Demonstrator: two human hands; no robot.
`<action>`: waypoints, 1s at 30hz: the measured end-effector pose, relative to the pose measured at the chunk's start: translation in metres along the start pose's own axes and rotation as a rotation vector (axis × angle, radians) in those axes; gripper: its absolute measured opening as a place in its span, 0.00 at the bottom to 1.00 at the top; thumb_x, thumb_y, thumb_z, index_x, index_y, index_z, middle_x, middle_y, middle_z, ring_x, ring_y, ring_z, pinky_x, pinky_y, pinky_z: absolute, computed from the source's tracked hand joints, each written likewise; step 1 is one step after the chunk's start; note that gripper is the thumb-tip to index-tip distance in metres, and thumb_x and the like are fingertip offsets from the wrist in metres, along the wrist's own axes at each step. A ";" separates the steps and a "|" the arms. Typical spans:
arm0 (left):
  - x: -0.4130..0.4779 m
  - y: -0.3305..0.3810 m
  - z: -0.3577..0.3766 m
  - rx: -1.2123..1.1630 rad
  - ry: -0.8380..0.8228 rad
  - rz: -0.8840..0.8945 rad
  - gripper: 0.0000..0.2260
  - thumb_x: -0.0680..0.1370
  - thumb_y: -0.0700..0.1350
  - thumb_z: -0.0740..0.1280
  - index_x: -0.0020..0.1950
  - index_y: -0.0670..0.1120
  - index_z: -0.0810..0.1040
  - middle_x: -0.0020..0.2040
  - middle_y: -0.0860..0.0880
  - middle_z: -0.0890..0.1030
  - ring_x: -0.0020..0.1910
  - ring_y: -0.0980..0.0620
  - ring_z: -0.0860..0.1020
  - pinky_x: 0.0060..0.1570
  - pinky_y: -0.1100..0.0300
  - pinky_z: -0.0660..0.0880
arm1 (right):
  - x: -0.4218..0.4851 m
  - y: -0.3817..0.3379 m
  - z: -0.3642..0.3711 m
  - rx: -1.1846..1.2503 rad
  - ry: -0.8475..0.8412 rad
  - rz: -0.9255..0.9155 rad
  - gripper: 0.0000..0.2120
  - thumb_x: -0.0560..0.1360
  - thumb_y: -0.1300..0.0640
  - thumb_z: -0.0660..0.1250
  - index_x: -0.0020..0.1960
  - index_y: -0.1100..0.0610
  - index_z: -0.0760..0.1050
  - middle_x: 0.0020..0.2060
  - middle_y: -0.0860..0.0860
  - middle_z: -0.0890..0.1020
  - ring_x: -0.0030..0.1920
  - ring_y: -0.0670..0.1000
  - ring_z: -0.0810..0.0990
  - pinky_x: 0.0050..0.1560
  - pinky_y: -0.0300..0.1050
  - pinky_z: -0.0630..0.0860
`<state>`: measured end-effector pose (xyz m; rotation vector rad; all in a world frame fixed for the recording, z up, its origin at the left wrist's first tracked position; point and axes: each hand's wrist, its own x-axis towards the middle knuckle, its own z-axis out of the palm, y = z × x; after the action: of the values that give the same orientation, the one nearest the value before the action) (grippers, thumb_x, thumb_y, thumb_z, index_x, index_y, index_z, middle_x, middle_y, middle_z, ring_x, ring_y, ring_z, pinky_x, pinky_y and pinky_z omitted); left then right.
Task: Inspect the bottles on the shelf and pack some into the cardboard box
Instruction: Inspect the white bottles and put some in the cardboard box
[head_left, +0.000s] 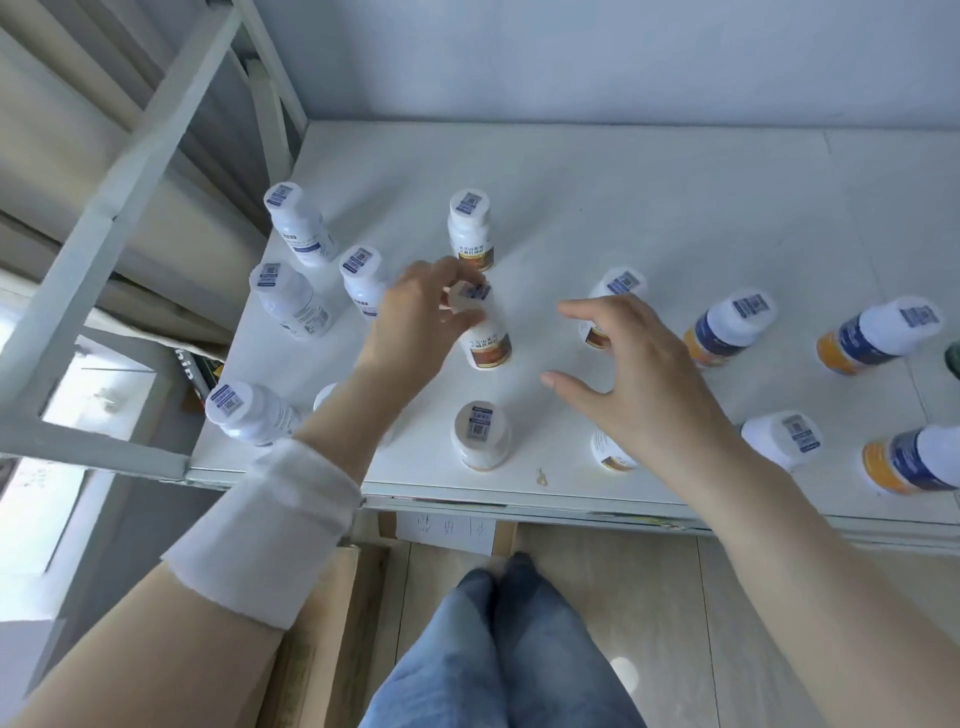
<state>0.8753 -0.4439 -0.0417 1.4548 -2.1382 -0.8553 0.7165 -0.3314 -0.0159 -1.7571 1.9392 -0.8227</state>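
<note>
1. left hand (415, 317): thumb and fingers curled round the cap of a brown-label bottle (485, 332), mid-shelf; the bottle is roughly upright and blurred; can't tell if its base touches the shelf (675, 208)
2. right hand (644, 374): fingers spread, holding nothing; hovers just right of the gripped bottle; partly covers a half-hidden bottle (610, 312) behind it and another low bottle (613, 454) under the wrist
3. rear brown-label bottle (470, 228) stands just behind the left hand; front brown-label bottle (480, 434) stands near the shelf's front edge; both upright, well apart
4. white-label bottles (291, 304) clustered at the shelf's left end; blue-and-orange bottles (727, 327) along the right side
5. cardboard box (322, 665) sits on the floor below the shelf's front edge, left of the person's jeans (519, 649); mostly hidden by the left forearm, which wears a white wristband (265, 530); contents not visible
</note>
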 end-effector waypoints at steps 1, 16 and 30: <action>-0.002 0.001 -0.007 -0.087 -0.004 -0.074 0.09 0.74 0.41 0.68 0.54 0.49 0.77 0.50 0.47 0.77 0.43 0.53 0.76 0.47 0.74 0.71 | 0.001 0.000 0.003 0.061 -0.018 0.023 0.26 0.68 0.55 0.73 0.64 0.56 0.70 0.54 0.47 0.71 0.55 0.47 0.72 0.52 0.32 0.63; -0.042 0.026 -0.041 -0.882 -0.122 -0.095 0.06 0.78 0.39 0.63 0.54 0.45 0.74 0.49 0.43 0.80 0.49 0.52 0.79 0.49 0.61 0.77 | -0.011 -0.038 0.005 1.363 -0.179 0.560 0.26 0.67 0.47 0.65 0.60 0.60 0.72 0.51 0.58 0.81 0.46 0.56 0.82 0.46 0.45 0.81; -0.047 0.025 -0.036 -1.098 -0.188 -0.165 0.09 0.75 0.43 0.65 0.55 0.45 0.74 0.50 0.46 0.79 0.47 0.52 0.79 0.46 0.59 0.79 | -0.029 -0.030 0.021 0.564 0.228 -0.047 0.28 0.67 0.56 0.72 0.64 0.44 0.67 0.60 0.52 0.71 0.61 0.50 0.75 0.54 0.42 0.78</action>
<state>0.8983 -0.4027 0.0015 0.9479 -1.2066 -1.8662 0.7568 -0.3070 -0.0144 -1.4139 1.5751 -1.4697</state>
